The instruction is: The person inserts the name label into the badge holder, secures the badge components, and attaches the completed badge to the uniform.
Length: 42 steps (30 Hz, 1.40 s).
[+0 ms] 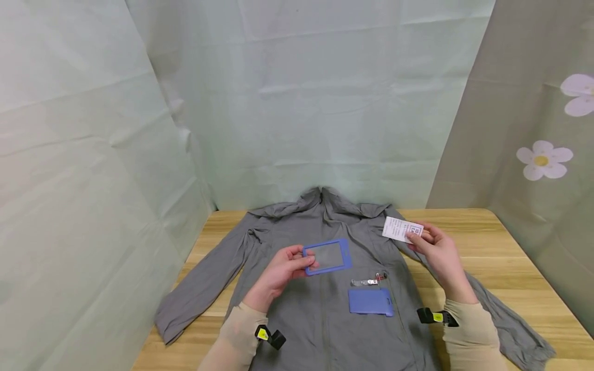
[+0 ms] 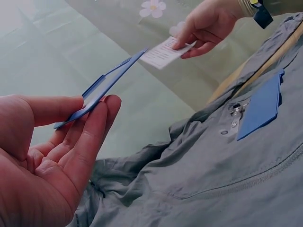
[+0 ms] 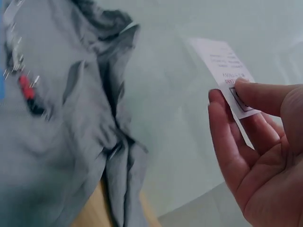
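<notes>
My left hand [image 1: 283,270] pinches the left end of a blue badge holder frame [image 1: 345,253] with a clear window, held above a grey jacket [image 1: 297,309]. In the left wrist view the frame [image 2: 102,90] is seen nearly edge-on between thumb and fingers. Off to the right, my right hand [image 1: 438,252] pinches a white printed ID card [image 1: 398,228] by its right end, thumb on top. In the right wrist view the card [image 3: 225,66] angles up from the fingertips. On the jacket's right front lies a blue badge cover [image 1: 370,302], below a clear strap clip [image 1: 366,282].
The jacket is spread over a wooden table [image 1: 482,252], its left sleeve [image 1: 204,288] and right sleeve [image 1: 506,319] reaching outward. A small red-and-black piece [image 3: 27,92] lies by the clip. Pale cloth [image 1: 325,103] hangs behind the table, with flower-patterned cloth [image 1: 501,129] at right.
</notes>
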{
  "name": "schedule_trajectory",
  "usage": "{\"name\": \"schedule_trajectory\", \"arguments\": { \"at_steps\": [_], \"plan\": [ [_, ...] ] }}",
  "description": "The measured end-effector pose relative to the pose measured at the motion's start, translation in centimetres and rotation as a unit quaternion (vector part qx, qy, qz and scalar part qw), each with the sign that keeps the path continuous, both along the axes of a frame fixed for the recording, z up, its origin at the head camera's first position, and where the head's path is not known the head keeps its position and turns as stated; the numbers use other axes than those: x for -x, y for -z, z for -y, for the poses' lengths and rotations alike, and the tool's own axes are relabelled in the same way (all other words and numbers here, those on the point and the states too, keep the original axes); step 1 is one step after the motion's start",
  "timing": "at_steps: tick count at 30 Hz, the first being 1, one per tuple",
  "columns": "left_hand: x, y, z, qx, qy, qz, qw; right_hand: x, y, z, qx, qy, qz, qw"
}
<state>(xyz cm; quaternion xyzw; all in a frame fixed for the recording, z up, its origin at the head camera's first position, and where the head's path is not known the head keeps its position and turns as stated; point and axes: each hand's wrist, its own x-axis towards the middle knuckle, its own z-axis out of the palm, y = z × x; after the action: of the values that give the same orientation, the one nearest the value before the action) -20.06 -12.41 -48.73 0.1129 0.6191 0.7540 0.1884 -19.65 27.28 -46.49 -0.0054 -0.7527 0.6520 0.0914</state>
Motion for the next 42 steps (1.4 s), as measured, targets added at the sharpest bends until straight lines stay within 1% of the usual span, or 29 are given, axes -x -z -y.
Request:
{"name": "schedule_trajectory", "arguments": {
  "at_steps": [4, 8, 11, 14, 18, 22, 26, 30, 32, 35, 39, 42],
  "plan": [
    [0.0, -0.1, -0.2, -0.005, 0.000, -0.003, 1.0000, -0.3, -0.9, 0.5, 0.046, 0.005, -0.009, 0.999],
    [0.0, -0.3, -0.5, -0.003, -0.004, -0.007, 1.0000, -0.9, -1.8, 0.9, 0.048, 0.009, -0.015, 0.999],
    [0.0, -0.6, -0.9, 0.000, -0.005, -0.014, 0.9999, -1.3, -2.4, 1.3, 0.035, 0.007, -0.025, 0.999],
    [0.0, -0.9, -1.4, -0.001, -0.003, -0.022, 0.9998, -1.7, -2.7, 1.7, 0.031, -0.002, -0.037, 0.999],
    [0.1, -1.2, -2.1, -0.006, -0.003, -0.033, 0.9994, -2.1, -2.9, 2.0, 0.027, -0.007, -0.035, 0.999],
    [0.3, -1.6, -2.9, -0.010, -0.008, -0.043, 0.9990, -2.5, -3.1, 2.3, 0.050, -0.012, -0.032, 0.998],
    [0.4, -1.8, -3.4, -0.011, -0.008, -0.051, 0.9986, -2.6, -3.2, 2.5, 0.069, -0.020, -0.038, 0.997],
    [0.3, -1.8, -3.6, -0.003, -0.003, -0.054, 0.9985, -2.8, -3.5, 2.6, 0.071, -0.025, -0.047, 0.996],
    [0.2, -1.9, -3.5, 0.002, -0.001, -0.055, 0.9985, -2.9, -3.7, 2.9, 0.067, -0.028, -0.048, 0.996],
    [0.1, -2.0, -3.5, 0.005, 0.002, -0.056, 0.9984, -3.0, -3.7, 3.4, 0.039, -0.037, -0.042, 0.998],
    [0.0, -2.0, -3.6, 0.002, 0.002, -0.051, 0.9987, -3.1, -3.6, 4.0, -0.005, -0.048, -0.021, 0.999],
    [0.0, -2.0, -3.7, 0.001, 0.001, -0.046, 0.9990, -3.1, -3.5, 4.3, -0.017, -0.057, -0.005, 0.998]
  ]
}}
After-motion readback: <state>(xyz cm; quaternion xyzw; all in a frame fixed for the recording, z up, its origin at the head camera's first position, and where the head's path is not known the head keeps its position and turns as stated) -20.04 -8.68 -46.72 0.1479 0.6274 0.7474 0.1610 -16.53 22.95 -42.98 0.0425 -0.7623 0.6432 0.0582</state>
